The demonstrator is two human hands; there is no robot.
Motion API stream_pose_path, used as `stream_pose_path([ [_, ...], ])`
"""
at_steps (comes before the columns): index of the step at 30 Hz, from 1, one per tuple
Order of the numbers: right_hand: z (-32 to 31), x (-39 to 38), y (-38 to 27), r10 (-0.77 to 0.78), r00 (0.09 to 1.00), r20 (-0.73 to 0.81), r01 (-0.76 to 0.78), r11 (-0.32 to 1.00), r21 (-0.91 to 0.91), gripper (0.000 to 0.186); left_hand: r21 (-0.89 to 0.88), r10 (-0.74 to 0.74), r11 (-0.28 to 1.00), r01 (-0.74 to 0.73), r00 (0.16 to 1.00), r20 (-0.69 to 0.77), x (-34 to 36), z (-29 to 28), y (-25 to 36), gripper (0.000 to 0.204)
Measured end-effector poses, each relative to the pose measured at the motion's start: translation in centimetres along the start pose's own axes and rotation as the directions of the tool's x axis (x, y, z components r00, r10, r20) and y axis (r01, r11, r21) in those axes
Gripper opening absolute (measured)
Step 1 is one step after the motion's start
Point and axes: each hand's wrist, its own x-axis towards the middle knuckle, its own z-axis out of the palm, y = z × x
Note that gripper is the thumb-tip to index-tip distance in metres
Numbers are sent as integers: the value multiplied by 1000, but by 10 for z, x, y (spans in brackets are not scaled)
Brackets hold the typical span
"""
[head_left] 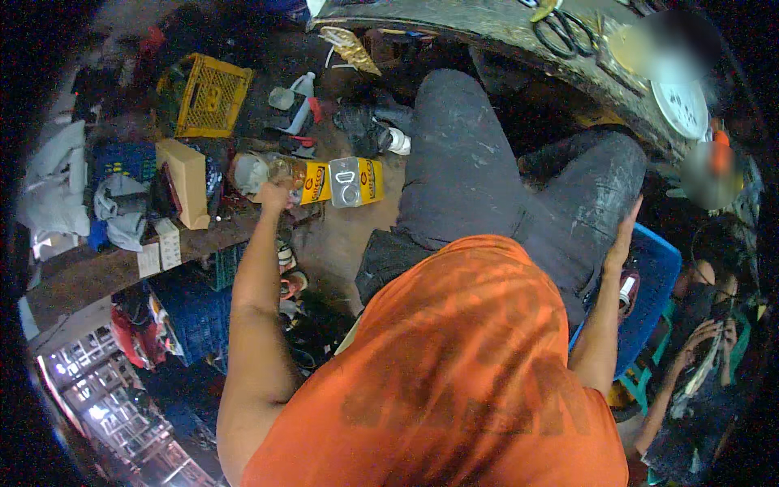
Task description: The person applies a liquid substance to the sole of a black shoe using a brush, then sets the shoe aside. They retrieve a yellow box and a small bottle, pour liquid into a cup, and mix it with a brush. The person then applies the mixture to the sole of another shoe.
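My left hand (276,197) is stretched out to the left, its fingers curled at a cluttered spot beside two yellow square cans. The nearer can (314,183) is close to my fingers, and the other yellow can (371,180), with a grey metal top, stands just to its right. A cloudy clear plastic container (250,174) lies beyond my knuckles. What my fingers close on is too small and dim to make out. My right hand (623,238) rests flat along the outer side of my right leg (596,183), fingers extended, next to a blue plastic crate (664,258).
A workbench (479,50) with black-handled scissors (560,34) and a white round lid (680,109) runs along the far right. At left are a yellow crate (217,96), a cardboard box (185,185) and a white jug (302,97). Another person's hands (707,339) work at lower right.
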Motion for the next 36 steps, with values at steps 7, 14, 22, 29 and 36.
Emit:
stream_pose_path([
  [7, -31, -100, 51, 786, 596, -163, -792, 609, 40, 79, 325, -6, 946, -4, 1000, 27, 24, 166, -95, 92],
  [14, -41, -17, -120, 578, 811, 91, -532, 664, 526, 89, 441, 397, 770, -460, 888, 234, 99, 248, -95, 128],
  [22, -11, -1, -44, 151, 988, 42, -139, 967, -214, 67, 325, 93, 944, -61, 992, -81, -3, 161, 13, 127],
  [29, -15, -41, -6, 884, 418, 211, -810, 257, 528, 87, -133, 572, 782, -609, 786, -235, -62, 32, 84, 121],
  [36, -15, -8, -163, -259, 940, 221, 303, 933, -196, 97, 166, 929, 364, -917, 345, -135, -178, -116, 276, 122],
])
